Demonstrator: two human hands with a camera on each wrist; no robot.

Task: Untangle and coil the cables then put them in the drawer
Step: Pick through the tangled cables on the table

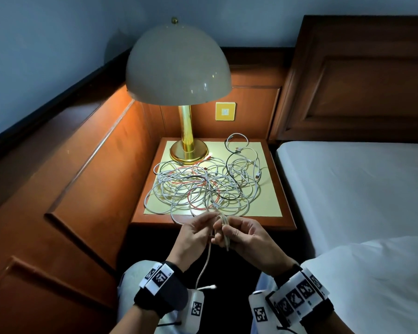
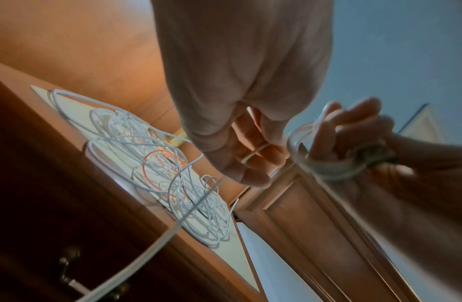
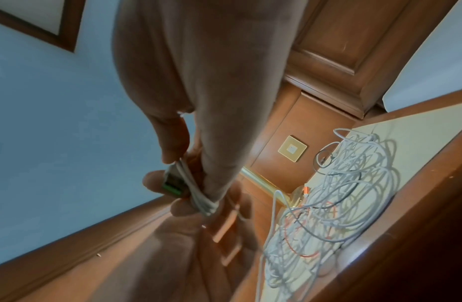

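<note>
We see both hands low in the centre of the head view, just below the front edge of the worktop (image 1: 285, 220). The right hand (image 1: 247, 239) has its grip closed on a small white coil (image 1: 225, 227), thumb and fingers pinching the loops; in the right wrist view the bundle (image 3: 196, 196) sits between thumb and fingertips with a greenish plug end beside it, blurred, type unclear. The left hand (image 1: 194, 233) has its fingers curled round the same white cable (image 1: 206, 261), whose tail hangs down to a connector at lower centre. In the left wrist view that strand (image 2: 152, 247) runs out of frame at lower left, heavily blurred.

The cable tangle (image 1: 203, 186) fills mid-frame on the worktop's pale mat: mostly white, some red and black strands. We cannot count them or trace which strand joins the coil. The lamp (image 1: 181, 75) stands at the mat's upper left corner, its base touching the nearest loops. A drawer knob (image 2: 67, 263) shows lower left in the left wrist view, dim; the drawer front is mostly dark. The bed (image 1: 360, 189) is cut off at the right edge. A wall switch plate (image 1: 225, 111) sits behind the lamp stem.
</note>
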